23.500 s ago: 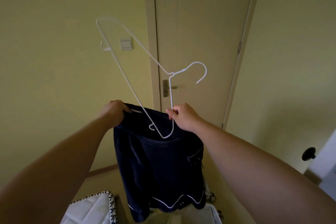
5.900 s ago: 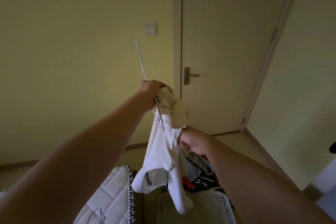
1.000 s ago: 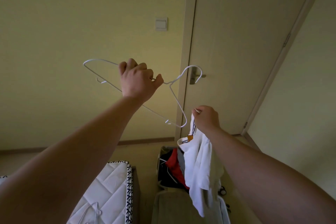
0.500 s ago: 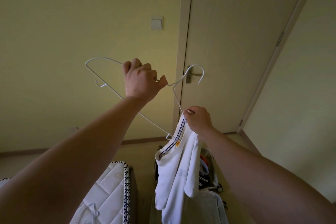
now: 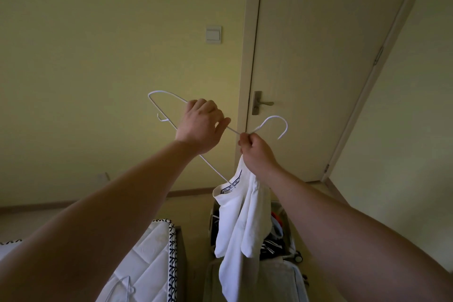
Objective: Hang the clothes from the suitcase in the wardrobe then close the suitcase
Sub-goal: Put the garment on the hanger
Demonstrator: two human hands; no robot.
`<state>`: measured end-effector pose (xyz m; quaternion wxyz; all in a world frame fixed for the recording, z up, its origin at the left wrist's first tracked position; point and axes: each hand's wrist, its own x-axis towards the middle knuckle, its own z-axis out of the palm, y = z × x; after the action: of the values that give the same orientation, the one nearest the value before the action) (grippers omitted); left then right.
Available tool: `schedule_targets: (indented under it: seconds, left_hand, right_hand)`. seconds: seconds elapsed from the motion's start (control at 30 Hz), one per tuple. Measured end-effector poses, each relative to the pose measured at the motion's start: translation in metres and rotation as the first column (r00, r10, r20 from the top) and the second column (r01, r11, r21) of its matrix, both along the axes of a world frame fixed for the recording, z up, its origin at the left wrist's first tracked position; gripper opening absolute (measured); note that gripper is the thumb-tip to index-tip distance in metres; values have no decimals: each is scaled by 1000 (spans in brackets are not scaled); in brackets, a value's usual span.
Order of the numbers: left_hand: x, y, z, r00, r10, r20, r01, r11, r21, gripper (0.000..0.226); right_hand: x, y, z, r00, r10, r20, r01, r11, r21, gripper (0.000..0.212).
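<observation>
Above the grey suitcase (image 5: 289, 277), the left hand (image 5: 199, 126) gripped a thin white wire hanger (image 5: 274, 117) slanting down-right into the white T-shirt (image 5: 235, 223) pinched by the right hand (image 5: 257, 154).

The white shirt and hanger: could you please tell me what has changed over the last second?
The right hand lifted the white shirt up to the neck of the hanger, whose lower end now meets the collar. The left hand still grips the hanger; the suitcase stays open.

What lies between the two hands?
A stretch of thin white wire hanger runs from left hand to right hand, which grips the white cloth shirt; head view.
</observation>
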<state>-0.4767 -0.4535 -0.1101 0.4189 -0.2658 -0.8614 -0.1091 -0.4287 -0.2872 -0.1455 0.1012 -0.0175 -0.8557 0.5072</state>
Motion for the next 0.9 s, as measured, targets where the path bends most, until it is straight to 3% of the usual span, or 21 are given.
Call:
schedule_targets:
  seconds: [0.1, 0.27, 0.37, 0.47, 0.5, 0.57, 0.63, 0.77, 0.83, 0.9]
  left_hand:
    - [5, -2, -2, 987, -118, -110, 123, 991, 44, 14]
    - [19, -5, -33, 958, -171, -229, 161, 985, -61, 10]
    - [26, -7, -63, 981, -90, -170, 72, 992, -108, 16]
    - [25, -5, -89, 995, -38, 93, 42, 998, -39, 12]
    - [23, -4, -94, 967, -2, 255, -1, 1000, 11, 11]
    - [21, 2, -103, 816, 57, 575, -122, 990, 76, 10]
    - [19, 9, -108, 654, 88, 751, -218, 973, 77, 13]
    - [11, 26, -114, 428, 25, 904, -389, 907, 159, 34]
    - [7, 35, -113, 367, 5, 930, -429, 888, 165, 42]
    - [7, 40, -109, 315, -2, 949, -437, 887, 147, 33]
  right_hand:
    - [-2, 0, 0, 998, -65, -20, 65, 998, 3, 41]
    - [-7, 0, 11, 986, -166, -25, 165, 985, -42, 37]
    - [-10, 3, 20, 971, -232, -63, 230, 972, -41, 38]
    - [-12, 6, 27, 963, -257, -80, 253, 966, -58, 40]
    - [-12, 8, 29, 963, -257, -84, 252, 965, -65, 41]
    - [-11, 10, 32, 960, -261, -98, 254, 964, -83, 41]
    - [-11, 11, 33, 957, -271, -101, 259, 958, -119, 41]
    - [-11, 14, 37, 949, -296, -106, 275, 946, -173, 37]
    - [-10, 17, 39, 945, -302, -125, 278, 944, -179, 37]
    - [-9, 18, 42, 944, -304, -130, 277, 942, -190, 36]
